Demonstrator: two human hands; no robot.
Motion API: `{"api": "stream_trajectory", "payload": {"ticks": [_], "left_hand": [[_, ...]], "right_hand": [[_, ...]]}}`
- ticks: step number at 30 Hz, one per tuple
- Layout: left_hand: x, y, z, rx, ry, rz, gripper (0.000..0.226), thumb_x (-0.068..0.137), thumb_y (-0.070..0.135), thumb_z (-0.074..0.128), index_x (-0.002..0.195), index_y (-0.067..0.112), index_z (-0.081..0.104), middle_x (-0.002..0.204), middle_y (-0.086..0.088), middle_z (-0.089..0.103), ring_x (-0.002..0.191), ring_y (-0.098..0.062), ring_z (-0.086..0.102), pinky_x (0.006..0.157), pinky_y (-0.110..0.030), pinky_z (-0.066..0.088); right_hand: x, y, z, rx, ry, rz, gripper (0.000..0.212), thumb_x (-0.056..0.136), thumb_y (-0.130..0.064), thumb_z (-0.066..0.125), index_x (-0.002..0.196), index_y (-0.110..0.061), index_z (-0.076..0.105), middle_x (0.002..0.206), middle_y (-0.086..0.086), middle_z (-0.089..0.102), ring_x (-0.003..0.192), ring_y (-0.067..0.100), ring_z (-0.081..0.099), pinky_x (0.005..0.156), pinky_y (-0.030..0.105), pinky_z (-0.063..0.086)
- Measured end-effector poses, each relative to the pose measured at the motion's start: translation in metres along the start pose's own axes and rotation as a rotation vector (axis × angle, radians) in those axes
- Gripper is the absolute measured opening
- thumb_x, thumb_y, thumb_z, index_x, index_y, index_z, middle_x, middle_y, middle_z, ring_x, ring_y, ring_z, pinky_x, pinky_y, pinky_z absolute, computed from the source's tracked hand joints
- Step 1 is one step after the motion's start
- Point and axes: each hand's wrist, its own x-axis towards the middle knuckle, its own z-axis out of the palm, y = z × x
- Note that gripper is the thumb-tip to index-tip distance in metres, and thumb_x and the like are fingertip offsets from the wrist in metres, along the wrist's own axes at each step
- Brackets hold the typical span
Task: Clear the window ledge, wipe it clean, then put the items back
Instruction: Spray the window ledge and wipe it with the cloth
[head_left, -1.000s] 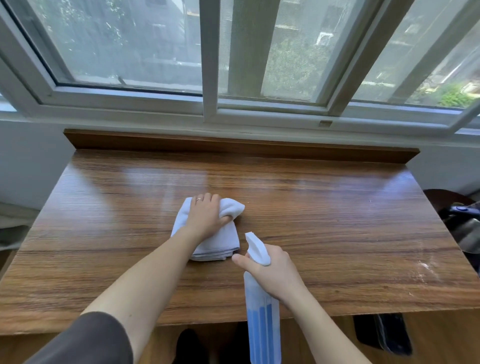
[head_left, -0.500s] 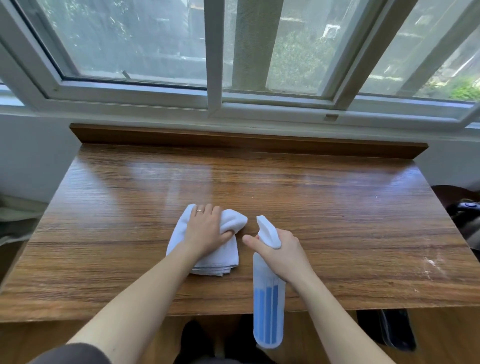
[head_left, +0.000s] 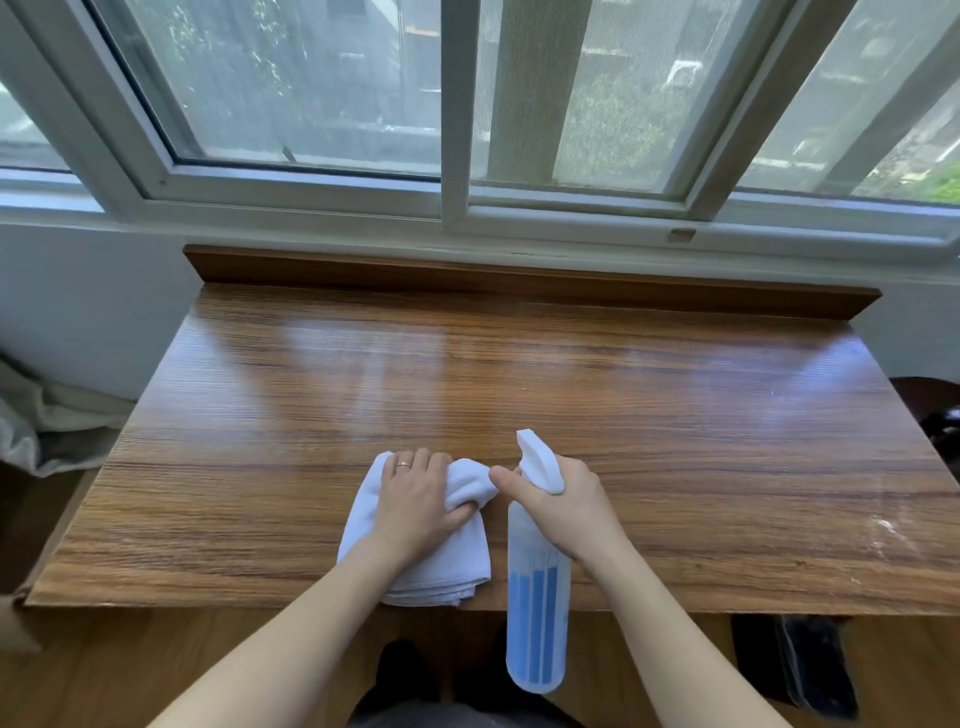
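A folded white cloth lies on the wooden ledge near its front edge. My left hand presses down on the cloth, its thumb tucked under a bunched fold. My right hand grips the neck of a translucent spray bottle with blue liquid and a white nozzle. The bottle is held upright over the ledge's front edge, just right of the cloth, nozzle pointing away from me.
A raised wooden lip runs along the back of the ledge under the white window frame. White smudges mark the ledge's right side. A grey fabric heap lies left; dark objects sit low right.
My right hand has lifted the spray bottle up and forward, close beside the cloth. My left hand and the cloth sit a little nearer the front edge.
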Motion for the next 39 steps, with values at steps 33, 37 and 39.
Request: {"api": "stream_trajectory", "payload": {"ticks": [33,37,39], "left_hand": [[-0.019,0.006,0.004,0.039,0.023,0.026,0.049,0.066,0.058,0.055,0.086,0.014,0.058,0.081,-0.002,0.055,0.075,-0.028,0.054,0.078,-0.039,0.04],[-0.013,0.007,0.006,0.029,0.064,0.021,0.047,0.066,0.059,0.054,0.082,0.015,0.057,0.079,-0.001,0.055,0.074,-0.028,0.054,0.076,-0.039,0.038],[-0.002,0.008,0.005,0.034,0.055,0.026,0.048,0.066,0.06,0.052,0.08,0.015,0.057,0.078,-0.001,0.055,0.073,-0.027,0.054,0.074,-0.041,0.042]], "right_hand": [[0.012,0.0,-0.028,0.005,-0.047,0.0,0.037,0.081,-0.06,0.069,0.073,-0.024,0.062,0.067,-0.007,0.06,0.064,0.008,0.055,0.063,0.028,0.042],[0.016,0.001,-0.031,-0.006,-0.05,0.0,0.036,0.081,-0.06,0.069,0.073,-0.026,0.062,0.072,-0.005,0.064,0.067,0.008,0.057,0.063,0.027,0.043],[0.018,0.002,-0.032,-0.012,-0.05,-0.003,0.037,0.082,-0.06,0.069,0.074,-0.024,0.063,0.073,-0.004,0.064,0.067,0.008,0.057,0.063,0.027,0.043]]}}
